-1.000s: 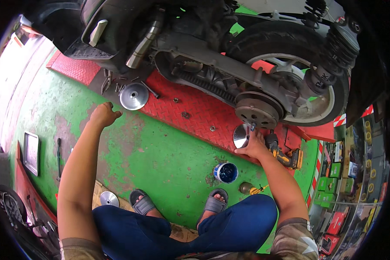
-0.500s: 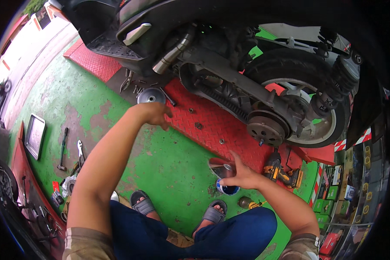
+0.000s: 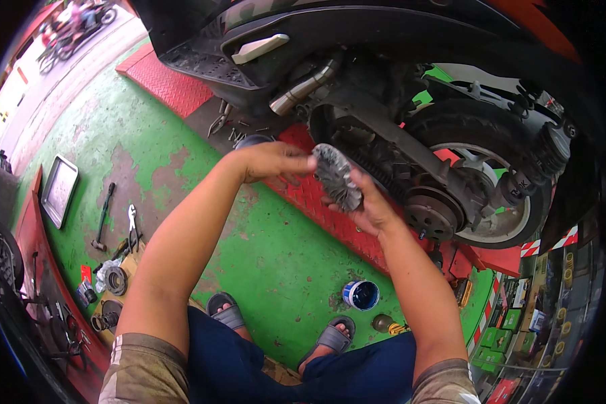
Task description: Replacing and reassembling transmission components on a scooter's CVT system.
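My right hand (image 3: 370, 209) grips a grey finned metal pulley disc (image 3: 338, 178), thumb on its face and fingers behind it. The disc is tilted, with its radial fins showing. My left hand (image 3: 273, 163) reaches to the disc's left rim with fingers stretched out; I cannot tell whether a fingertip touches it. Beyond this hand, a round metal plate (image 3: 254, 139) is partly hidden beside several loose bolts (image 3: 237, 136). Just past the disc, the scooter's uncovered drive case holds a toothed belt (image 3: 378, 172) and a round clutch drum (image 3: 432, 214).
An open blue can (image 3: 361, 295) stands on the green floor before my right foot. Pliers (image 3: 133, 222), a hammer (image 3: 104, 215) and a metal tray (image 3: 60, 192) lie at left. My right forearm partly covers a power drill (image 3: 463, 293). The scooter's rear wheel (image 3: 478, 161) stands at right.
My right hand has lifted the pulley disc up and left from near the blue can, bringing its fins into view. My left hand has moved right, toward the disc. The view has shifted.
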